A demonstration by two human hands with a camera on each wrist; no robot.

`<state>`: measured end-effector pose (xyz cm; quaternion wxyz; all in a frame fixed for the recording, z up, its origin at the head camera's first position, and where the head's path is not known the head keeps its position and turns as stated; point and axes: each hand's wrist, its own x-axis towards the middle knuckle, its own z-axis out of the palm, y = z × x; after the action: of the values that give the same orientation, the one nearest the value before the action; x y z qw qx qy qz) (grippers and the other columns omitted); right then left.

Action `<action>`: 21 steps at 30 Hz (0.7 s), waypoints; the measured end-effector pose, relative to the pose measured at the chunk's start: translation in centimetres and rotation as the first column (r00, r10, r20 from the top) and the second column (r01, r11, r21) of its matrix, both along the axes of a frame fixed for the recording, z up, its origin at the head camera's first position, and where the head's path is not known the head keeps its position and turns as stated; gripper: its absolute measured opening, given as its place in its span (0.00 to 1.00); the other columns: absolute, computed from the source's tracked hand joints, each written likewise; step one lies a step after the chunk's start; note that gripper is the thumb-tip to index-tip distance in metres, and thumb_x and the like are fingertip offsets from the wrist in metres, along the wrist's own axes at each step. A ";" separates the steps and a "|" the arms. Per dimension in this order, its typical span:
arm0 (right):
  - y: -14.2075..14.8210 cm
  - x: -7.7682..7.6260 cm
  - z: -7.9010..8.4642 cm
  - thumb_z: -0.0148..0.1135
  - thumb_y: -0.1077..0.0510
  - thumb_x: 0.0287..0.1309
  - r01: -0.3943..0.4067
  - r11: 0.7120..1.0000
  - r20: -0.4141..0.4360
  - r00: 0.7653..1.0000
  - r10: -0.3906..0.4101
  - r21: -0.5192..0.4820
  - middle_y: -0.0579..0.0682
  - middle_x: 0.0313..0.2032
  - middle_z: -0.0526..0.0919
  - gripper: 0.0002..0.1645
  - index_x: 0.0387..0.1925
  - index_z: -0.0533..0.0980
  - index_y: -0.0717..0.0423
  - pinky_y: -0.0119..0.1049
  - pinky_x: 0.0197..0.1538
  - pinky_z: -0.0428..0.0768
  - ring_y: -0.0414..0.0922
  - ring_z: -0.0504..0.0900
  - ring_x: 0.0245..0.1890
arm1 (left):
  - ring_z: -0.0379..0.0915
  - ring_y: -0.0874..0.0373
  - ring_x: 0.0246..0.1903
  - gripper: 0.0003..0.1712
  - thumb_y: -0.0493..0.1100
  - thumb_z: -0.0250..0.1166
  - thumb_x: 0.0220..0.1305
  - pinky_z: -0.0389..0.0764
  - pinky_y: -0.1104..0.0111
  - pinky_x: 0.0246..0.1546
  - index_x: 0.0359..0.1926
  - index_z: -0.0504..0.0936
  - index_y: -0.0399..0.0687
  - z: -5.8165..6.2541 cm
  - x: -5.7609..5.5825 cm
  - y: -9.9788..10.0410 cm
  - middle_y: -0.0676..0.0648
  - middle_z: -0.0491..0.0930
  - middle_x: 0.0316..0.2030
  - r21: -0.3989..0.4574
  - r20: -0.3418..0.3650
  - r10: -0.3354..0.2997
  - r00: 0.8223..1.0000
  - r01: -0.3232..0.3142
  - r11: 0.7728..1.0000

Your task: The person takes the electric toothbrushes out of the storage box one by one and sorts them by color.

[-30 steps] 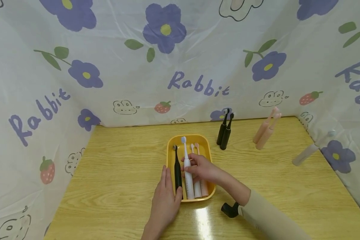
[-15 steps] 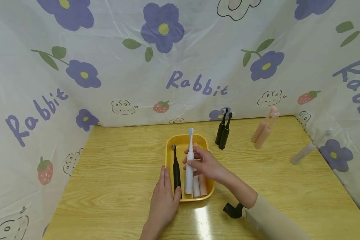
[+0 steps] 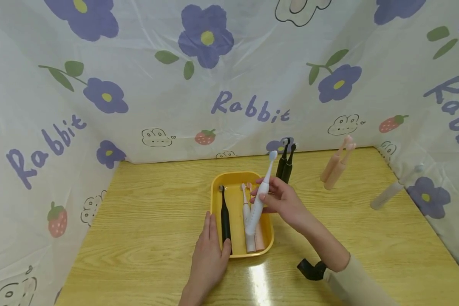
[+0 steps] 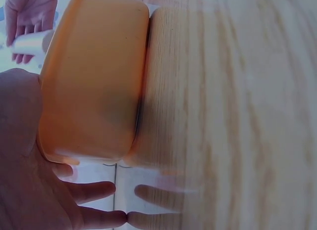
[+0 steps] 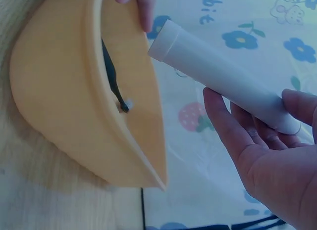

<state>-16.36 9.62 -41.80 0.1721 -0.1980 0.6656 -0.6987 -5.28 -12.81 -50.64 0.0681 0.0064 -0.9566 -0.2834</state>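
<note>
My right hand (image 3: 284, 199) holds a white electric toothbrush (image 3: 259, 204) between thumb and fingers, tilted with its head up, above the right side of a yellow tray (image 3: 272, 238). In the right wrist view the toothbrush's thick white handle (image 5: 223, 74) points away from the palm. My left hand (image 3: 209, 257) rests against the tray's left side near the front, its fingers straight and the thumb at the rim. Inside the tray lie a black toothbrush (image 3: 225, 216) at the left, and a white toothbrush (image 3: 246, 210) and a pink toothbrush (image 3: 259, 240) at the right.
Two black toothbrushes (image 3: 287, 170) stand upright behind the tray. Farther right are two pink toothbrushes (image 3: 334, 170), also standing, and one white toothbrush (image 3: 388, 195). A printed cloth (image 3: 168, 97) walls the table (image 3: 149, 212) at the back and sides.
My right hand has lifted the white toothbrush out of the tray and carried it up and to the right, tilting it. The left hand has stayed at the tray's side.
</note>
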 end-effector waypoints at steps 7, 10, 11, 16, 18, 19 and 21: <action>3.3 0.0 0.4 0.55 0.63 0.75 0.035 0.999 -0.080 0.996 -0.034 0.010 0.67 0.55 0.78 0.23 0.66 0.66 0.66 0.52 0.48 0.85 0.51 0.85 0.53 | 0.63 0.34 0.68 0.45 0.47 0.59 0.73 0.71 0.42 0.62 0.79 0.50 0.29 -0.1 0.1 -0.1 0.35 0.46 0.80 0.006 -0.001 -0.006 1.000 0.006 1.000; 5.1 0.0 0.5 0.54 0.65 0.75 0.048 0.999 -0.115 0.992 -0.049 -0.007 0.65 0.55 0.79 0.21 0.65 0.67 0.63 0.48 0.48 0.86 0.49 0.85 0.53 | 0.62 0.34 0.69 0.45 0.48 0.59 0.73 0.71 0.42 0.63 0.79 0.49 0.29 -0.2 0.1 -0.1 0.35 0.45 0.80 0.015 0.012 -0.006 1.000 0.006 1.000; 5.7 0.0 0.5 0.54 0.65 0.75 0.054 0.998 -0.126 0.991 -0.055 -0.016 0.62 0.54 0.80 0.20 0.64 0.68 0.62 0.47 0.47 0.86 0.48 0.86 0.53 | 0.62 0.34 0.69 0.45 0.47 0.59 0.73 0.70 0.42 0.63 0.79 0.50 0.29 -0.1 0.1 -0.1 0.35 0.45 0.80 0.017 0.011 -0.007 1.000 0.007 1.000; 8.3 0.1 0.7 0.52 0.69 0.75 0.099 0.993 -0.182 0.977 -0.108 -0.058 0.51 0.50 0.84 0.19 0.63 0.71 0.58 0.44 0.45 0.87 0.46 0.87 0.51 | 0.62 0.34 0.69 0.44 0.47 0.59 0.73 0.70 0.42 0.63 0.79 0.50 0.29 -0.1 0.1 -0.1 0.35 0.46 0.80 0.014 0.001 -0.004 1.000 0.004 1.000; 9.3 0.2 0.8 0.52 0.70 0.74 0.118 0.990 -0.193 0.973 -0.130 -0.072 0.51 0.51 0.84 0.19 0.63 0.71 0.58 0.43 0.45 0.87 0.45 0.87 0.50 | 0.63 0.34 0.68 0.44 0.46 0.60 0.73 0.71 0.42 0.62 0.78 0.51 0.29 -0.1 0.0 -0.1 0.34 0.47 0.79 0.011 -0.008 -0.005 1.000 0.005 1.000; 9.7 0.2 0.9 0.51 0.70 0.74 0.127 0.989 -0.198 0.970 -0.141 -0.081 0.51 0.51 0.84 0.19 0.63 0.71 0.58 0.42 0.45 0.87 0.45 0.87 0.50 | 0.63 0.34 0.68 0.44 0.46 0.60 0.73 0.71 0.42 0.62 0.78 0.51 0.28 -0.1 0.0 -0.2 0.34 0.47 0.79 0.011 -0.013 -0.006 1.000 0.006 1.000; 10.7 0.3 1.1 0.50 0.71 0.74 0.145 0.984 -0.209 0.964 -0.165 -0.106 0.50 0.50 0.84 0.19 0.62 0.71 0.59 0.41 0.45 0.86 0.45 0.87 0.50 | 0.63 0.34 0.68 0.44 0.45 0.60 0.73 0.71 0.42 0.62 0.78 0.52 0.28 -0.1 0.1 -0.1 0.34 0.48 0.79 0.011 -0.017 -0.006 1.000 0.006 1.000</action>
<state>-16.08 20.29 -40.66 0.0341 -0.2278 0.6618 -0.7134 -5.21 -12.94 -50.77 0.0755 0.0014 -0.9544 -0.2889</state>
